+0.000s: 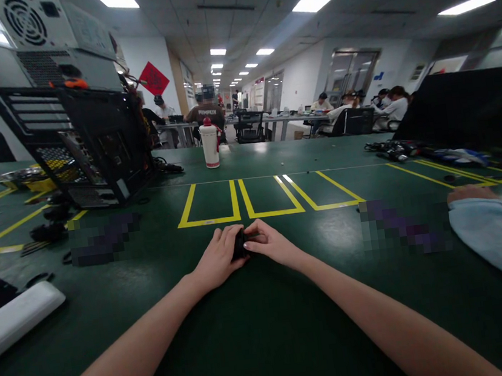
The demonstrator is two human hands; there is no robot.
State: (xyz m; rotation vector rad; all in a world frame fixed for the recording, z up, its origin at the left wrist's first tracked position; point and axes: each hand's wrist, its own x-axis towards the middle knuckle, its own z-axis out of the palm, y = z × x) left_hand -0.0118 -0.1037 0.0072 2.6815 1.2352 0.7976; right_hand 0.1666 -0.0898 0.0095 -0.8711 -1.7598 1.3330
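Note:
Close in front of me on the green table [259,327], a small black object [240,245] sits between my two hands; its kind is hard to make out, as fingers cover much of it. My left hand [219,253] wraps round its left side. On its right side, the thumb and fingertips of my right hand [270,243] pinch it. Just beyond the hands, yellow tape lines [209,222] mark out several boxes on the tabletop.
An open black computer case [89,140] with a power supply [36,22] on top stands at left. A white tumbler [210,147] is at the far middle. A white bar-shaped thing [20,320] lies near left. At right rests a co-worker's pale blue sleeve [497,237].

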